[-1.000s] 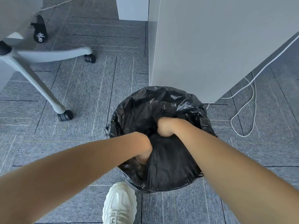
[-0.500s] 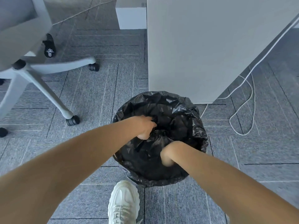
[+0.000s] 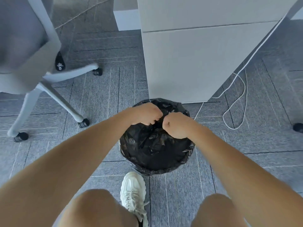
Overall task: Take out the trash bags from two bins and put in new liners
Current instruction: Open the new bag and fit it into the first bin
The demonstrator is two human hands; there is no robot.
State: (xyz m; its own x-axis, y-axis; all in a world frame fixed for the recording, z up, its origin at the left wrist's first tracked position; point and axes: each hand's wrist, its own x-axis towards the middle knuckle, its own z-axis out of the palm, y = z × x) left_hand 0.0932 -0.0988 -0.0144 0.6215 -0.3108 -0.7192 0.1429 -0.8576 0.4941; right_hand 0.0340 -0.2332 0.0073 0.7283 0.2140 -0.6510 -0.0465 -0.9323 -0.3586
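Observation:
A round bin stands on the carpet just ahead of my feet, lined with a black trash bag [image 3: 155, 151] whose rim drapes over the bin's edge. Above the bin's far half, my left hand [image 3: 146, 114] and my right hand [image 3: 176, 125] are fists side by side, nearly touching. Each grips gathered black plastic from the bag's top, bunched into a neck between them. The bin's own wall is hidden under the bag.
A white cabinet [image 3: 188, 63] stands right behind the bin. A grey office chair [image 3: 49, 82] on castors is at the left. A white cable [image 3: 236, 99] loops on the floor at the right. My white shoe [image 3: 132, 190] sits beside the bin's near edge.
Both hands came up out of the bag and drew together over the far half of the bin, bunching the plastic between them. The camera rose, and my knees now show.

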